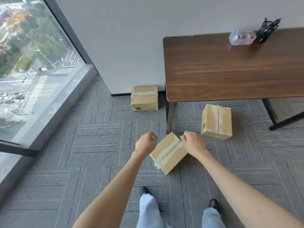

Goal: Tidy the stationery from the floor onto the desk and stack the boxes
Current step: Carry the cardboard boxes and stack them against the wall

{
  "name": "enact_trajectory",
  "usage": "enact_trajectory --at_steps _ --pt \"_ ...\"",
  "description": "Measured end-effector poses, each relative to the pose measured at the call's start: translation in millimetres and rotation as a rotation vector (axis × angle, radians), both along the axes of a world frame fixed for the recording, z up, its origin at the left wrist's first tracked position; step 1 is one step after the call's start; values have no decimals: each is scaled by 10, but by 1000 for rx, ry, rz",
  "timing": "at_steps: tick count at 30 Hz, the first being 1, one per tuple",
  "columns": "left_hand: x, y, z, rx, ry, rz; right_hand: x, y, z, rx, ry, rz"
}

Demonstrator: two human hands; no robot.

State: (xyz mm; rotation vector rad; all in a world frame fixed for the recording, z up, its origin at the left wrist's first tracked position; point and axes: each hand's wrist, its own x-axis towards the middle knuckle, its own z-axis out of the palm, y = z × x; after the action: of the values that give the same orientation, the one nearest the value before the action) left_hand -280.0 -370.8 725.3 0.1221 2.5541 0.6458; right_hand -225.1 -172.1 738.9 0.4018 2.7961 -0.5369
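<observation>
fingers curled on l hand [145,143] and r hand [194,143], grip unclear, tan cardboard box [167,155] tape-sealed along seam

Forearms [115,186] bare right to the frame edge, at 7 and 4 o'clock. Left hand [145,142]: one fingernail looks dark. Right hand [195,143]: nail colour unclear. At 6 o'clock, pale blue jeans [148,211], wide and loose at the hem. Black left shoe [144,190] and right shoe [214,204], toes showing past the hems
</observation>
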Motion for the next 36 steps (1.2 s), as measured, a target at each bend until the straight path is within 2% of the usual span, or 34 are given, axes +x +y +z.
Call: enact_trajectory --at_steps 13,22,27,30,36 --pt "1029 2634 192 74 -43 61 893 2730 54 79 -43 36" --pt "773 3450 34 2 -52 35 646 3605 -212 54 -127 11" --pt "413 3908 -342 -82 -71 -71 355 4033 -697 39 -92 -20" --pt "253 4163 -718 -52 -97 -19 239 4292 -1085 36 -109 -31" --pt "-126 4776 -2107 -59 -31 -3 -209 4890 -2436 43 -57 -16"
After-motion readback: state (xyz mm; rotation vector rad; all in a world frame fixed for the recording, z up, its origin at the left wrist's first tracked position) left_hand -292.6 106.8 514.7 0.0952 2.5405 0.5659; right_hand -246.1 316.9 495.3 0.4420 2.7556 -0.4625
